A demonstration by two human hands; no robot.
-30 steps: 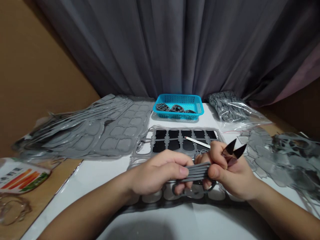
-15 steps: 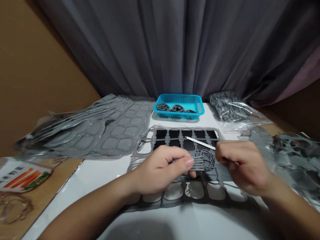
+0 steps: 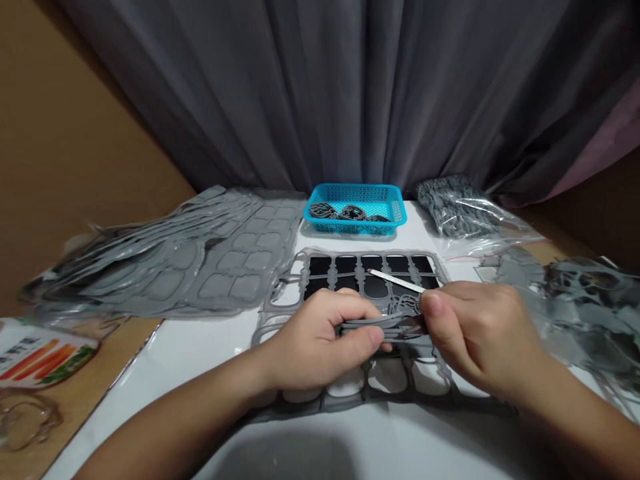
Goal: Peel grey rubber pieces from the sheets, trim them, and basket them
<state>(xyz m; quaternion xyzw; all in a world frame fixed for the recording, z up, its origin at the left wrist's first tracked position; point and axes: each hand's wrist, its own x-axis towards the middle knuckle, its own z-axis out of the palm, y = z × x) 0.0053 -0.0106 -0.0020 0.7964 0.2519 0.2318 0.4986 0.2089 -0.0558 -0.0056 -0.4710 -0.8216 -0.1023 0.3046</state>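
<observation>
My left hand [image 3: 335,340] is closed round a bundle of thin grey rubber rings [image 3: 395,327], thumb on top. The strands stretch rightward to my right hand [image 3: 480,333], whose thumb and curled fingers close at the bundle's other end; the exact grip there is partly hidden. Under both hands lies a grey die-cut rubber sheet [image 3: 325,401] with rows of rounded openings, some showing black beneath. A thin white stick [image 3: 397,281] with a reddish tip rests across the sheet, its near end covered by my right hand.
A blue basket [image 3: 355,228] with several grey ring bundles stands at the back. Stacked grey sheets [image 3: 240,267] lie left, a clear bag of grey pieces [image 3: 460,210] back right, and grey scraps [image 3: 590,300] right. A printed packet [image 3: 47,353] sits at the left edge.
My right hand has turned, its thumb now showing on top at the bundle's end. The strands between my hands are drawn straighter and raised slightly. My left hand keeps its hold.
</observation>
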